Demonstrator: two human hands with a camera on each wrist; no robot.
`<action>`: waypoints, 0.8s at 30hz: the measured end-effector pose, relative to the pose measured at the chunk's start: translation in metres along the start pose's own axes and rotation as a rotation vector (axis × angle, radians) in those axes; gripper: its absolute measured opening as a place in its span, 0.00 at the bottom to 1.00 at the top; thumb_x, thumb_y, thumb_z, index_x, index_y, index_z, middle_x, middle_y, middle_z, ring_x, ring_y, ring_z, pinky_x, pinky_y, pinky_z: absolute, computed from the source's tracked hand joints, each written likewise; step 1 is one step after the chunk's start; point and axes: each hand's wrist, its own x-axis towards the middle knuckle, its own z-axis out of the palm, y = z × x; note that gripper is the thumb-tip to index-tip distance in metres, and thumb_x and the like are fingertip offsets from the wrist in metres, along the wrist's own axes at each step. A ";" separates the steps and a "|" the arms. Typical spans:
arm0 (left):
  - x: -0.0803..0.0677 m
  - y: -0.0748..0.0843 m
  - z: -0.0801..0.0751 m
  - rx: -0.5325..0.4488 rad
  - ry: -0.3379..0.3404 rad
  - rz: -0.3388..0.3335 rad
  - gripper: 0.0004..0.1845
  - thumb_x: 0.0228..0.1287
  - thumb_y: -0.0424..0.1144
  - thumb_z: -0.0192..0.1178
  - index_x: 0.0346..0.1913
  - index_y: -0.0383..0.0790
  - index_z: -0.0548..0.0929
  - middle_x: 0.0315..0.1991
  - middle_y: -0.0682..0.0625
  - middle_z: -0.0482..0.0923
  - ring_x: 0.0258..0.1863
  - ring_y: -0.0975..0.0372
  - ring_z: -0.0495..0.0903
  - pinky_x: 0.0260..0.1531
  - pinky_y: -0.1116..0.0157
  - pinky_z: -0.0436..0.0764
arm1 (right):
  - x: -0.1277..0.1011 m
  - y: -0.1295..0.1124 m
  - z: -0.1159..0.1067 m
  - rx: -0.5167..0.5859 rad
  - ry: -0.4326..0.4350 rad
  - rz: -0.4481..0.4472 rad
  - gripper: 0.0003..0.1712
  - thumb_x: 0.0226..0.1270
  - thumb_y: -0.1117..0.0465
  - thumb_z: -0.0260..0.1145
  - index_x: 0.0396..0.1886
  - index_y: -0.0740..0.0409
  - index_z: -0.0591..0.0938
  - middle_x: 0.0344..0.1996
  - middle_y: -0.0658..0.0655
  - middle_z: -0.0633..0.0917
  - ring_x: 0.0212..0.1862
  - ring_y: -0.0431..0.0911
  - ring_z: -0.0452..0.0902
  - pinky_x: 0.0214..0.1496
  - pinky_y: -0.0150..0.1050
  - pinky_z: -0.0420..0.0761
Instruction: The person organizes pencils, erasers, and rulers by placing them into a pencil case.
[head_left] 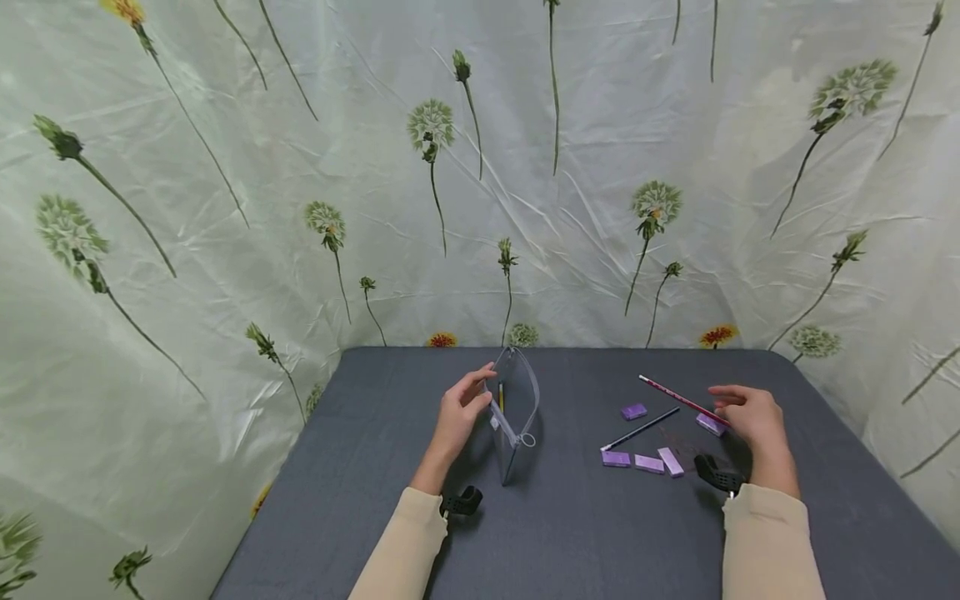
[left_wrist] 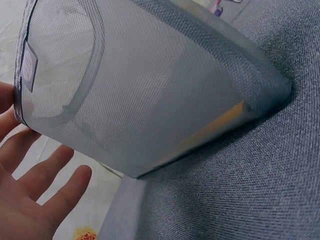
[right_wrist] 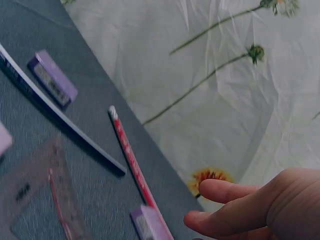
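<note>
My left hand (head_left: 459, 417) pinches the near-left rim of a grey mesh zip pencil case (head_left: 512, 421), which stands on the table with its mouth spread. A yellow pencil (head_left: 501, 397) leans inside; through the mesh it is a blurred streak (left_wrist: 215, 125) in the left wrist view. On the right, my right hand (head_left: 753, 421) hovers by the lower end of a red patterned pencil (head_left: 678, 397), fingers loosely bent. That pencil crosses over a purple eraser (right_wrist: 145, 225). Its lower end is hidden at the hand; no finger is seen round it in the right wrist view (right_wrist: 250, 210).
A dark pencil (head_left: 641, 428) lies left of the right hand. Several purple erasers (head_left: 633, 412) are scattered about it, one paler eraser (head_left: 671, 462) slanted. A transparent set square (right_wrist: 55, 175) lies flat among them. Behind the grey table (head_left: 360, 467) hangs a flower-printed curtain (head_left: 480, 208).
</note>
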 end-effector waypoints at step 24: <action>-0.001 -0.006 -0.002 -0.012 -0.006 0.071 0.12 0.74 0.30 0.56 0.56 0.31 0.81 0.70 0.35 0.69 0.71 0.46 0.65 0.69 0.49 0.64 | 0.009 0.046 0.006 0.148 0.000 0.031 0.24 0.69 0.67 0.66 0.64 0.68 0.78 0.48 0.61 0.88 0.64 0.63 0.71 0.55 0.53 0.75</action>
